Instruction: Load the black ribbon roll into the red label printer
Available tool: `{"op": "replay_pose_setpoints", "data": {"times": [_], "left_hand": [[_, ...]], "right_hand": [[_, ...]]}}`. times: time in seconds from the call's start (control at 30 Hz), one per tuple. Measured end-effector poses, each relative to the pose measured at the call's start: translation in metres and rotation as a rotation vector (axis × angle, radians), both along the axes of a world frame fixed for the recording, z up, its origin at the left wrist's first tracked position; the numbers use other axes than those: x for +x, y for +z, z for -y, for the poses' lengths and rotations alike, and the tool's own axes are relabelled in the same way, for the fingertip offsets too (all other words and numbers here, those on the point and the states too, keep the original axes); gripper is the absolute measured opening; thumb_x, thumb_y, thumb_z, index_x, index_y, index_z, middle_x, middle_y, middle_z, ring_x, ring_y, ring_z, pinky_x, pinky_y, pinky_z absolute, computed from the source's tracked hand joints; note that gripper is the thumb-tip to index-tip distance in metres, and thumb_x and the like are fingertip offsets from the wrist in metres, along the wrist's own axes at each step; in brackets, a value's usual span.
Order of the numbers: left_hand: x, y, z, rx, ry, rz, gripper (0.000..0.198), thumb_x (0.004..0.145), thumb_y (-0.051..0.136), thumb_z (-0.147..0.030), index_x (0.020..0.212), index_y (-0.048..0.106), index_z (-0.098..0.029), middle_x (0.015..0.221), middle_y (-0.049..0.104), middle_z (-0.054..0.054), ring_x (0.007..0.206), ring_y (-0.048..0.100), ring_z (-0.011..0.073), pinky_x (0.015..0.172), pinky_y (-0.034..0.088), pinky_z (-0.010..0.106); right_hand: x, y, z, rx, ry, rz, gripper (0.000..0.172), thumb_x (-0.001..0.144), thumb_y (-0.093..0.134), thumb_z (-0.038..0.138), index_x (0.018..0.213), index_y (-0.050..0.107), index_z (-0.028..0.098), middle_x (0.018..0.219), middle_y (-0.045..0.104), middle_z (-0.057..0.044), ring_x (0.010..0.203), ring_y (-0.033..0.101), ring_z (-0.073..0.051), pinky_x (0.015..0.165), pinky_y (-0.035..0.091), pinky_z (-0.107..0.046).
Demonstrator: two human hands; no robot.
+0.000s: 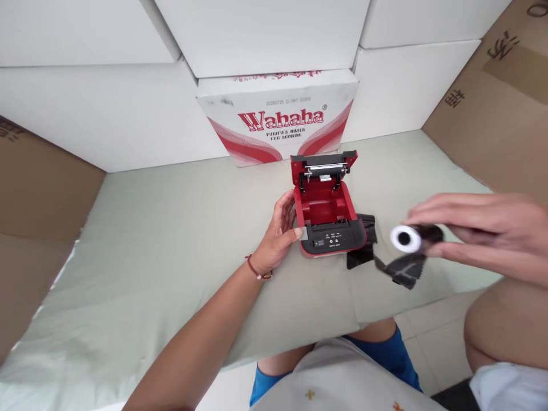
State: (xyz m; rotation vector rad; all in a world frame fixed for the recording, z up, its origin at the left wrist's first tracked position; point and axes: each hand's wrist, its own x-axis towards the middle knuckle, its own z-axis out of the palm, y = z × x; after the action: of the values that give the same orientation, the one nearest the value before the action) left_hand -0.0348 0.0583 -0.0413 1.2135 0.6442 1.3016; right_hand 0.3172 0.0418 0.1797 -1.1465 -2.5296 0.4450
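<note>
White boxes [278, 37]: form the rear wall, well beyond both grips.
Table [171, 228]: pale green cloth, creased, under the left grip; tiled floor [432, 337] on the near side.
Brown cartons [492, 114]: one at each flank, outside the grips, dark characters on them.
Wahaha box [280, 117]: white and red, just beyond the left grip, behind the printer.
Right hand [492, 222]: reaches in from the right, above the cloth; thumb and fingers pinch the roll. Slightly blurred.
Left hand [280, 234]: forearm slanting up from the near edge; fingers curved against the printer's left side, thumb at its near corner, clasping it there.
Printer [327, 211]: red and black, upright on the cloth, touching the left grip on its right side; lid [323, 162] raised at the far side, red well exposed.
Roll [411, 240]: white end, dark core, dark side; in the right grip, right of the printer and apart from it.
Black sheet [362, 260]: on the cloth between the grips, beside the printer.
Black strip [405, 269]: hangs below the roll; whether joined to the sheet, cannot tell.
Bracelet [257, 271]: red cord, on the left wrist.
</note>
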Motion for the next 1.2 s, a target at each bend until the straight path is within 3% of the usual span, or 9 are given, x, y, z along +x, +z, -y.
{"op": "replay_pose_setpoints", "data": {"times": [0.03, 0.1, 0.27, 0.57, 0.7, 0.8, 0.83, 1.0, 1.2], "left_hand": [[0.0, 0.0, 0.0, 0.004, 0.002, -0.005, 0.092, 0.088, 0.089, -0.061, 0.166, 0.044, -0.041, 0.186, 0.035, 0.005, 0.175, 0.027, 0.0332, 0.146, 0.022, 0.058], [0.001, 0.0, 0.001, 0.008, 0.002, -0.013, 0.092, 0.088, 0.088, -0.062, 0.166, 0.043, -0.042, 0.186, 0.035, 0.005, 0.176, 0.027, 0.0336, 0.146, 0.021, 0.059], [0.001, 0.002, 0.004, 0.014, 0.002, -0.003, 0.088, 0.09, 0.088, -0.06, 0.165, 0.044, -0.042, 0.185, 0.035, 0.005, 0.176, 0.026, 0.0335, 0.146, 0.02, 0.06], [0.002, 0.002, 0.005, 0.038, 0.033, -0.068, 0.09, 0.091, 0.084, -0.065, 0.166, 0.042, -0.039, 0.184, 0.037, 0.009, 0.174, 0.032, 0.0339, 0.142, 0.032, 0.058], [0.006, 0.011, 0.022, 0.136, 0.302, -0.276, 0.062, 0.103, 0.072, -0.056, 0.158, 0.052, -0.036, 0.172, 0.047, 0.012, 0.165, 0.044, 0.0329, 0.135, 0.044, 0.06], [0.01, 0.032, 0.041, 0.37, 0.678, -0.536, 0.036, 0.103, 0.068, -0.029, 0.139, 0.066, -0.031, 0.144, 0.064, 0.01, 0.146, 0.06, 0.0298, 0.128, 0.05, 0.059], [0.011, 0.04, 0.047, 0.465, 0.713, -0.605, 0.033, 0.101, 0.065, -0.02, 0.132, 0.069, -0.031, 0.135, 0.067, 0.008, 0.139, 0.064, 0.0279, 0.124, 0.054, 0.057], [0.023, 0.068, 0.064, 0.739, 0.568, -0.797, 0.047, 0.095, 0.059, -0.004, 0.134, 0.069, -0.029, 0.123, 0.075, 0.007, 0.127, 0.072, 0.0257, 0.106, 0.064, 0.047], [0.039, 0.081, 0.074, 0.892, 0.557, -1.033, 0.027, 0.094, 0.065, -0.008, 0.118, 0.072, -0.019, 0.107, 0.082, 0.008, 0.112, 0.074, 0.0264, 0.098, 0.056, 0.044]], "right_hand": [[-0.017, 0.0, -0.008, -0.121, 0.105, 0.04, 0.031, 0.107, 0.067, 0.057, 0.125, 0.086, 0.04, 0.111, 0.085, -0.007, 0.075, 0.075, -0.019, 0.06, 0.058, -0.034], [-0.051, -0.008, -0.025, -0.137, 0.137, 0.048, 0.029, 0.107, 0.066, 0.042, 0.13, 0.083, 0.032, 0.116, 0.084, -0.006, 0.082, 0.077, -0.02, 0.067, 0.06, -0.035], [-0.121, -0.04, -0.049, -0.017, -0.055, 0.302, 0.034, 0.101, 0.066, 0.025, 0.132, 0.08, 0.025, 0.131, 0.082, -0.008, 0.107, 0.078, -0.029, 0.084, 0.058, -0.039], [-0.168, -0.059, -0.06, -0.056, -0.239, 0.644, 0.033, 0.102, 0.057, 0.017, 0.124, 0.08, 0.025, 0.122, 0.084, -0.013, 0.104, 0.078, -0.035, 0.072, 0.048, -0.039], [-0.171, -0.068, -0.067, -0.076, -0.215, 0.64, 0.033, 0.102, 0.057, 0.016, 0.125, 0.08, 0.023, 0.121, 0.084, -0.015, 0.107, 0.079, -0.036, 0.078, 0.053, -0.04], [-0.161, -0.069, -0.069, -0.089, -0.119, 0.505, 0.032, 0.105, 0.063, 0.025, 0.133, 0.078, 0.023, 0.134, 0.081, -0.014, 0.116, 0.078, -0.037, 0.088, 0.059, -0.043], [-0.154, -0.068, -0.068, -0.099, -0.057, 0.417, 0.032, 0.106, 0.064, 0.027, 0.134, 0.078, 0.023, 0.137, 0.08, -0.013, 0.119, 0.078, -0.035, 0.093, 0.06, -0.044], [-0.109, -0.07, -0.043, -0.054, 0.273, -0.09, 0.027, 0.11, 0.06, 0.024, 0.123, 0.083, 0.022, 0.128, 0.083, -0.01, 0.114, 0.078, -0.025, 0.102, 0.063, -0.042], [-0.066, -0.088, 0.006, 0.094, 0.172, -0.232, 0.027, 0.107, 0.064, 0.015, 0.123, 0.083, 0.028, 0.13, 0.083, -0.009, 0.116, 0.072, -0.028, 0.094, 0.067, -0.049]]}}
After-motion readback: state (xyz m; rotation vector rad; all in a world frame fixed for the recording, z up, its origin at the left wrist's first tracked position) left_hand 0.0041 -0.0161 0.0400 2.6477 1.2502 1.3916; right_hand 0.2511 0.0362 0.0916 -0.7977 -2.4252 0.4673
